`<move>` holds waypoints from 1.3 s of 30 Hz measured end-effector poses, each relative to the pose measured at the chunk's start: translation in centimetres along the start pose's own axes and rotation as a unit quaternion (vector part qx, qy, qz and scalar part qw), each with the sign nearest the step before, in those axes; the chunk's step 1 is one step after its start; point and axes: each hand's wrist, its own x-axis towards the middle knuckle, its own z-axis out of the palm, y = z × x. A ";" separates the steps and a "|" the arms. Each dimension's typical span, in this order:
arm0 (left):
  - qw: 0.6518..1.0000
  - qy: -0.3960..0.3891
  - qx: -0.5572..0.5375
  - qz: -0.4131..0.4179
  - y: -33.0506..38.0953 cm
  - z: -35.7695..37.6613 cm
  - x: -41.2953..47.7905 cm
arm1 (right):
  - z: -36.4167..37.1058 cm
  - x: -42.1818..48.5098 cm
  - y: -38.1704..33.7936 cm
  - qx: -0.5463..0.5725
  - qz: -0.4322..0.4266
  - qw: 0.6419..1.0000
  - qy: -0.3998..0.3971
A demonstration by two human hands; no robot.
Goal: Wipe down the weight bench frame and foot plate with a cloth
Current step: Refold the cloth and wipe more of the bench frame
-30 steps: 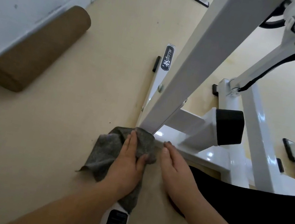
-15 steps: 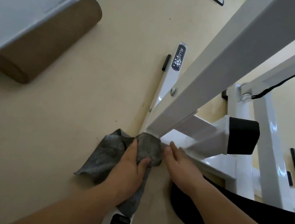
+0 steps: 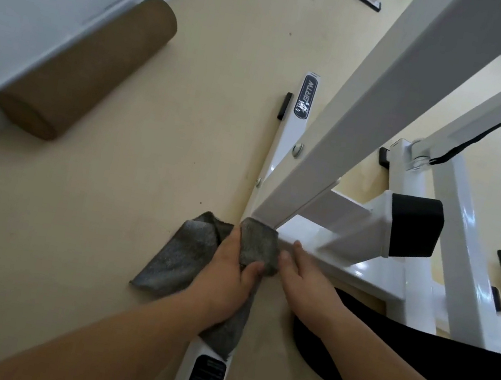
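The left hand [image 3: 229, 273] grips the gray cloth [image 3: 184, 255] and presses it on the white frame [image 3: 357, 108] underneath, likely to rub the corner clean. Just beside it, the right hand [image 3: 304, 276] rests flat on the frame, maybe for balance.

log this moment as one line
step: wiping frame base | left hand: holds cloth against upright's foot | right hand: fingertips on frame

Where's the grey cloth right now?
Head view, lower centre: the grey cloth is gripped by the left hand against the foot of the white frame's slanted post, partly spread on the floor, with the right hand just to its right.
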 end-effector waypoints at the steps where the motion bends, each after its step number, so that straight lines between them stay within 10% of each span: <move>1: 1.000 0.017 0.008 0.004 -0.3 0.5 -1.9 | 0.3 -1.1 -0.4 0.039 0.002 0.999 0.023; 7: 0.999 0.020 0.013 0.026 -3.5 1.3 -14.8 | 3.9 -7.0 -1.0 0.129 -0.004 0.990 -0.049; 14: 0.997 -0.057 -0.034 -0.042 -2.1 -0.8 -9.9 | 6.5 -10.4 0.4 0.228 0.045 0.973 -0.006; 22: 0.999 0.029 -0.001 -0.028 -4.9 1.8 -27.5 | 8.8 -13.6 2.0 0.099 -0.036 0.992 -0.066; 27: 0.988 -0.026 0.146 -0.043 -5.7 0.1 -21.7 | 9.5 -13.5 2.4 0.113 -0.047 0.992 -0.040; 31: 0.999 -0.008 -0.045 -0.030 -5.5 1.2 -20.6 | 9.7 -13.2 2.9 0.132 -0.052 0.989 -0.040; 39: 0.996 0.047 0.024 -0.074 -6.2 2.2 -28.1 | 9.8 -12.5 3.8 0.127 -0.062 0.988 -0.055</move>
